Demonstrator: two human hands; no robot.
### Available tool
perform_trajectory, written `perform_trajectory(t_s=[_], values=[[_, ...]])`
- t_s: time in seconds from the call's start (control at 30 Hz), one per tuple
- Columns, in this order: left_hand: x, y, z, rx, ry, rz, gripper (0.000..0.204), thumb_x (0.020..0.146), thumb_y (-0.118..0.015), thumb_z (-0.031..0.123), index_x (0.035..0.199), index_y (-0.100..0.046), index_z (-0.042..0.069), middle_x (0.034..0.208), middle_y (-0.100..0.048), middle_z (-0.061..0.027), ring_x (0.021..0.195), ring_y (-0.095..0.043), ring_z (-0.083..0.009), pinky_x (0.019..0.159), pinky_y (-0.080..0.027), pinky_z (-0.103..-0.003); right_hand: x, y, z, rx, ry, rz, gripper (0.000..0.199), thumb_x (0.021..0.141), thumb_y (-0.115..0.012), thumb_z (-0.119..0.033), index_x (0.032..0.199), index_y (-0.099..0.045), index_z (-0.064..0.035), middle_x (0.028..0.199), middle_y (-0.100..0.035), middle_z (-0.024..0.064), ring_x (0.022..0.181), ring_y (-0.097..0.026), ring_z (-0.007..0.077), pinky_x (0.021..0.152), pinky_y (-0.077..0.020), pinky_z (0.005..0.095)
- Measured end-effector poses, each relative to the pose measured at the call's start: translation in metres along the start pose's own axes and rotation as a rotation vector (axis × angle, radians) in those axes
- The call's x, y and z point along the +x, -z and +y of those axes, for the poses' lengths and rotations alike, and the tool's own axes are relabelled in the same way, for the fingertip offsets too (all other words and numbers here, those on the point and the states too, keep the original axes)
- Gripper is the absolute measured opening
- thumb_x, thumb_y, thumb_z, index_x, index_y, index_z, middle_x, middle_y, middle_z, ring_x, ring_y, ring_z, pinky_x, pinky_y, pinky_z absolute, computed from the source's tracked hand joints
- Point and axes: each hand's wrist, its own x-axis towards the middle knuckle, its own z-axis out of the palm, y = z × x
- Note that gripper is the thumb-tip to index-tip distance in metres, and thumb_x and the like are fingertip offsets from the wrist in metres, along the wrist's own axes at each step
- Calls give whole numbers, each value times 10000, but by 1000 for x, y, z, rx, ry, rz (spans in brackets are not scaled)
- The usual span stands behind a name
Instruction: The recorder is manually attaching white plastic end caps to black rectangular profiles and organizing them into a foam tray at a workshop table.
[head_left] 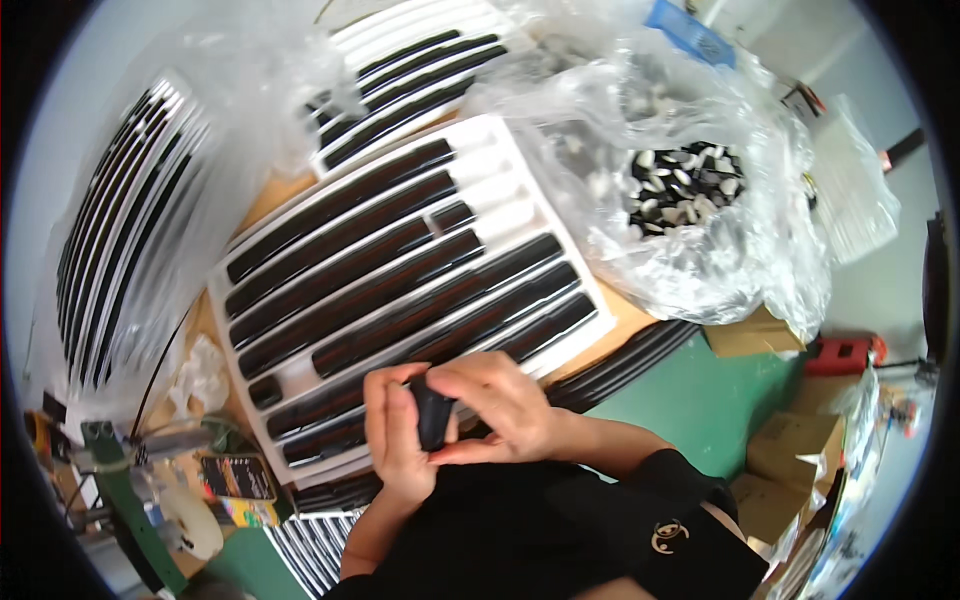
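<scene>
Close to my body, my left hand [400, 430] and my right hand [495, 408] are closed on one small black part [432, 412]. It looks like a short, dark block with rounded edges; its exact kind I cannot make out. Beyond my hands lies a white tray [543, 205] with long grooves. Rows of glossy black pieces [350, 255] fill most of the grooves. Some groove ends at the tray's upper right show bare white, and there is a gap in one row at the lower left. My hands cover part of the tray's near edge.
A clear plastic bag [690, 275] of black and white pieces stands at the right. Another loaded tray [420, 75] lies behind, and plastic-wrapped trays [125, 230] stand at the left. A green-framed device [130, 500] is at lower left. Cardboard boxes [790, 450] sit at the right.
</scene>
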Motion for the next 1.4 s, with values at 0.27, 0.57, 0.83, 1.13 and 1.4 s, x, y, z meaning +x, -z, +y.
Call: perform_trajectory(t_s=[0.27,0.57,0.83,1.13,1.4], values=[[7,42,-26,130,-178,-133,391,908,-530,243,1201,-362,44,792,-506,-69,607,-496,-121,553,-410,-236,14,47,43,-190,-62,-346,574,715,-746,-304,1142,-508,-3,1080,-535,152,990,-539,302,839,-446,419],[28,171,41,1022,-69,81,497,756,-631,14,1225,-471,44,1074,-546,-118,932,-548,-207,841,-424,-297,-24,282,215,-1375,-526,-122,227,739,-649,-168,953,-642,-90,990,-629,117,931,-582,307,795,-465,400],[28,179,37,1184,-65,37,361,727,-708,104,1044,-548,40,936,-591,-126,870,-558,-248,768,-438,-319,-45,294,243,-927,-486,357,215,908,-522,-188,1023,-598,-22,1002,-637,117,906,-603,234,816,-443,294],[41,186,19,1424,-331,11,339,698,-729,192,975,-601,44,915,-557,-105,884,-530,-285,770,-430,-352,-25,253,165,-154,-706,727,362,949,-480,-308,1206,-529,-57,950,-627,33,709,-533,59,645,-428,190],[38,193,27,1494,-332,50,268,725,-691,143,978,-624,82,938,-533,-97,914,-515,-291,769,-421,-371,-38,218,116,923,-826,688,364,973,-423,-233,1241,-444,11,1101,-547,86,889,-562,127,747,-470,231]])
